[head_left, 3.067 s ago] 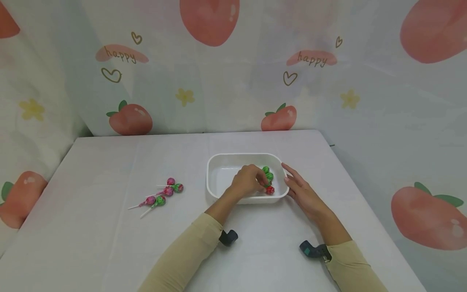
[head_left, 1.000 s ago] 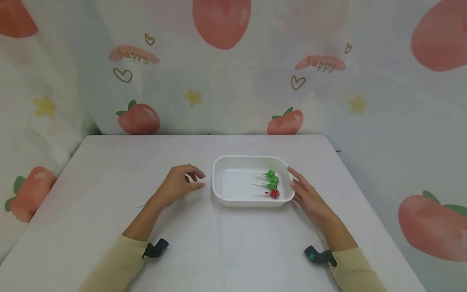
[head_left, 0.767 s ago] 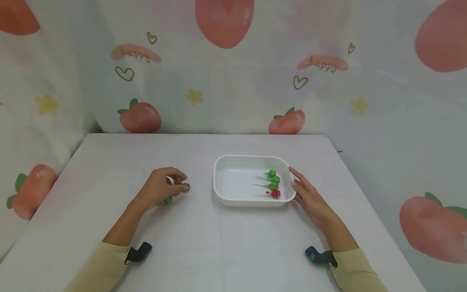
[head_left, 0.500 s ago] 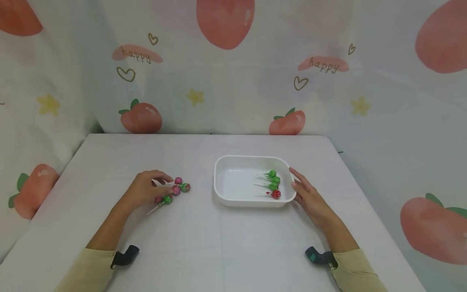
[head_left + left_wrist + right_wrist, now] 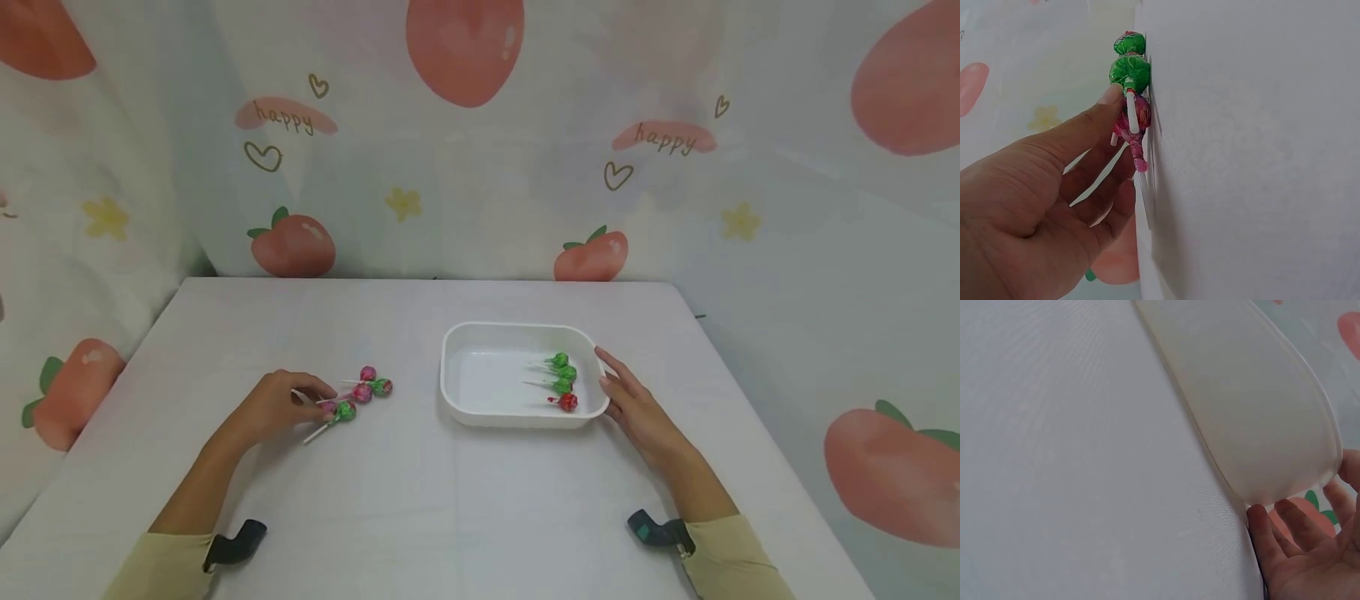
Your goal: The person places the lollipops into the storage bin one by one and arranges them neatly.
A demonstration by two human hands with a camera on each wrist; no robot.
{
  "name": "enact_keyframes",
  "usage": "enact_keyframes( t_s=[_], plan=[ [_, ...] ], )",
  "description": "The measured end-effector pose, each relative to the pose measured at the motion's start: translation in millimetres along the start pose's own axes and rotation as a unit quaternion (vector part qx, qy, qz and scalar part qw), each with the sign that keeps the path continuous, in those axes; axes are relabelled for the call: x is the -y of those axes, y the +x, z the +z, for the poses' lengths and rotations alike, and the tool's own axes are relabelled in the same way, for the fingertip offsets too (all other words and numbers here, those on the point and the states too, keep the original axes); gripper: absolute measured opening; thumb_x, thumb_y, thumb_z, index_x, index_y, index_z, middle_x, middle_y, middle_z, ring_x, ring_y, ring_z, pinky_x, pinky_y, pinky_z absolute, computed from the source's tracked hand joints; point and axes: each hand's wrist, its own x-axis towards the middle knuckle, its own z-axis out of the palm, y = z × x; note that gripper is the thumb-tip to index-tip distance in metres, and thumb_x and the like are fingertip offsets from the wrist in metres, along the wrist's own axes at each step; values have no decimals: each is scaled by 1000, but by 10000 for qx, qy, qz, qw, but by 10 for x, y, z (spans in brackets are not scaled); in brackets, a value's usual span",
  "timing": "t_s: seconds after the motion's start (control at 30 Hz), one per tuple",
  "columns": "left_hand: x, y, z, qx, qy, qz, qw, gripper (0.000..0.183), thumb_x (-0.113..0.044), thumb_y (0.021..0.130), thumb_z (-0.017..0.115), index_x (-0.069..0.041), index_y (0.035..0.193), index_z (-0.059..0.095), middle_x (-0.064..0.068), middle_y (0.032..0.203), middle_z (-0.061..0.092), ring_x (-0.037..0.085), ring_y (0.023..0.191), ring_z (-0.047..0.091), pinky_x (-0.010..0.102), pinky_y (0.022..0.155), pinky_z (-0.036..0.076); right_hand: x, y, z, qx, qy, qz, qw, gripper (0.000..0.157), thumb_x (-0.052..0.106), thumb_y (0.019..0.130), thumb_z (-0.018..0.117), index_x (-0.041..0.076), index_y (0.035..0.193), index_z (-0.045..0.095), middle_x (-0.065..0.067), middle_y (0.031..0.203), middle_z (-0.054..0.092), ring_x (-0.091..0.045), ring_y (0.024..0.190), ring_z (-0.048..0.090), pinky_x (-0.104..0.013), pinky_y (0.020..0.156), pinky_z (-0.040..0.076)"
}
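A loose cluster of pink and green wrapped lollipops lies on the table's left side. My left hand [image 5: 281, 407] reaches in from the left, thumb and forefinger spread around a pink lollipop [image 5: 1137, 119]. In the left wrist view the thumb tip overlaps the edge of a green lollipop [image 5: 1130, 72]. Farther right are another pink lollipop [image 5: 362, 392] and a green one [image 5: 382, 387]. The fingertips of my right hand [image 5: 641, 410] touch the right end of the white tray [image 5: 517, 419]. Inside it, several green lollipops [image 5: 562, 386] and a red lollipop [image 5: 567, 402] form a column.
A white cloth covers the table [image 5: 457, 508]. Fruit-printed curtains [image 5: 480, 200] hang behind it and at both sides. Dark wrist-worn devices sit at my left cuff [image 5: 236, 543] and my right cuff [image 5: 656, 529].
My left hand has left the tray, where the red lollipop now lies, and moved left to the cluster, sliding from its right side to its left. The right hand stays at the tray.
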Motion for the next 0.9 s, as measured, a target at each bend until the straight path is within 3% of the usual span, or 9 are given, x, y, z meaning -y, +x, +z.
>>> enact_keyframes(
  t_s=[0.27, 0.9],
  plan=[
    [23, -42, 15, 32, -95, 60, 9999, 25, -6, 84, 86, -10, 107, 79, -2, 99, 73, 21, 93, 66, 36, 82, 57, -19, -3, 8, -40, -22, -1, 10000, 63, 44, 110, 49, 35, 166, 22, -15, 167, 26, -35, 149, 31, -19, 102, 43],
    [55, -81, -21, -31, -37, -158, 9999, 36, -8, 84, 87, -5, 118, 73, -2, 94, 70, 20, 91, 65, 45, 87, 55, -19, -5, 2, -10, 9, -66, 10000, 62, 43, 110, 49, 34, 166, 22, -16, 167, 26, -36, 150, 30, -19, 102, 42]
  ],
)
